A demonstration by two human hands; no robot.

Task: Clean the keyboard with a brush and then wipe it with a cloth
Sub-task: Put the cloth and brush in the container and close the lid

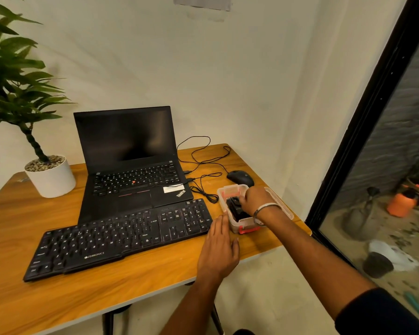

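A black Zebronics keyboard (121, 238) lies slanted across the wooden table (131, 293), in front of the laptop. To its right stands a clear plastic box (237, 224) with red clasps, holding a black object (235, 207) that I cannot identify. My right hand (254, 199) reaches into the box from above, fingers curled on that black object. My left hand (219, 247) rests flat on the table, fingertips against the box's near left side. No cloth is visible.
An open black laptop (131, 163) stands behind the keyboard. A black mouse (240, 178) and loose cables (203, 175) lie behind the box. A potted plant (50, 175) stands at the far left. The box's lid (279, 203) lies beside it near the table's right edge.
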